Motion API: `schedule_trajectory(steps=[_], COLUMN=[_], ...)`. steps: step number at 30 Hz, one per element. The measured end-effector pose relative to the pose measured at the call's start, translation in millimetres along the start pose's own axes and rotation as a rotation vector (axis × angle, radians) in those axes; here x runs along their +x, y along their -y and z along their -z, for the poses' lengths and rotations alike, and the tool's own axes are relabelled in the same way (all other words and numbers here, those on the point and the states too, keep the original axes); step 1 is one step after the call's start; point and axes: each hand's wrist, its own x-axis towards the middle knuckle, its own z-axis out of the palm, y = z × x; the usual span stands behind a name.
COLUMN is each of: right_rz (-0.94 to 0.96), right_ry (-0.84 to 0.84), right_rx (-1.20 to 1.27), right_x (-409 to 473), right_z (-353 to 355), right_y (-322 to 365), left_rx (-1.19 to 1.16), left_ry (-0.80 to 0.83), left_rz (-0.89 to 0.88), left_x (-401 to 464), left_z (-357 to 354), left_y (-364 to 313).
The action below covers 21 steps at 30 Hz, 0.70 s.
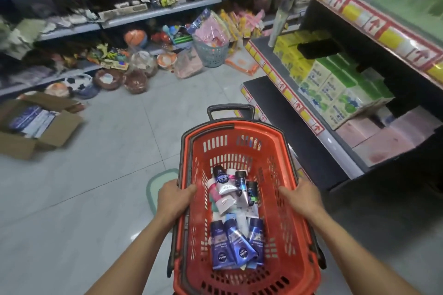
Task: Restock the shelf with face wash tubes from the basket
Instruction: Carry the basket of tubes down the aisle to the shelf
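Both hands clasp the red basket's (242,127) long rims — the left hand (173,199) on one side, the right hand (302,195) on the other. Between them, inside the basket, lie the face wash tubes (236,218); the shelf (299,112) stands beyond the right hand.

Slotted red plastic basket (285,151), glossy tubes (239,244)

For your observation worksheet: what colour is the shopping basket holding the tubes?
Red-orange basket with dark handles, seen in the head view.
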Motion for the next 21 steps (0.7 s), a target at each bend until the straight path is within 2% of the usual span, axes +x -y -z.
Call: schedule_trajectory(steps=[8, 15, 21], right_rz=[0.081, 0.043, -0.081], right_ry=[0.112, 0.225, 0.252], right_rx=[-0.030, -0.036, 0.033], right_x=[103, 171, 219], right_z=[27, 25, -13], right_y=[22, 37, 48], left_rx=[-0.043, -0.055, -0.031], left_ry=[-0.192, -0.229, -0.196], left_rz=[0.119, 0.236, 0.287], left_x=[17, 42, 90], left_z=[-42, -71, -84], left_y=[-46, -49, -31])
